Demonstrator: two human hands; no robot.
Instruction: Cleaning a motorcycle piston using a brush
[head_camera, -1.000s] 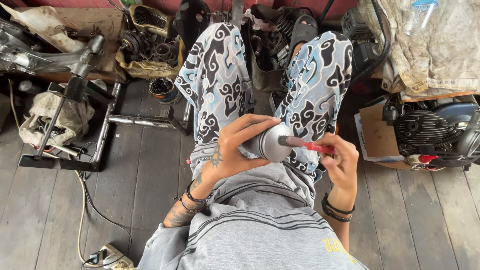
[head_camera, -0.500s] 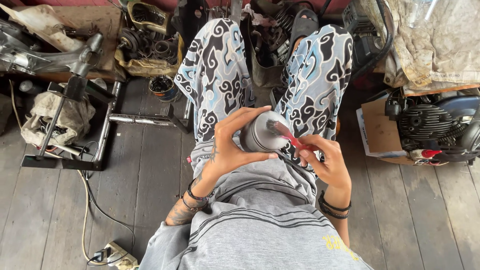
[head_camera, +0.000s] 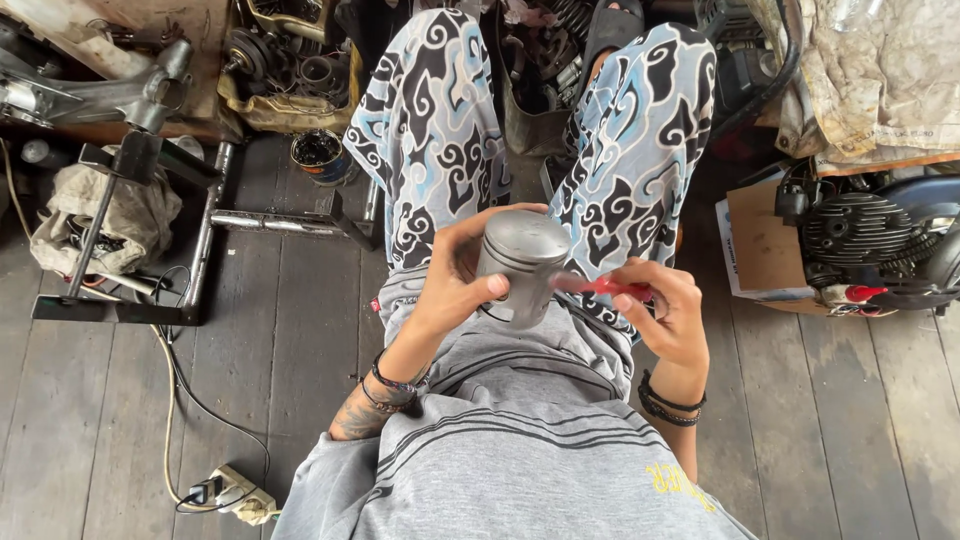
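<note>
Head view: you are gripping the grey metal piston (head_camera: 520, 262) in your left hand (head_camera: 455, 285) above your lap, while your right hand (head_camera: 668, 315), just beside it, is pinching a red-handled tool (head_camera: 612, 288) against its side. Beyond your patterned trousers (head_camera: 430, 140), engine parts (head_camera: 290, 60) are lying on the plank floor (head_camera: 280, 330).

Soft, even daylight; faint shadows, sharp focus, slight wide-angle edge distortion.

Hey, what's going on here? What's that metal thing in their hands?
A person sits on a plank floor among engine parts. The left hand grips a grey metal piston over the lap, and the right hand holds a red-handled tool against its side. An engine sits at the right.
</note>
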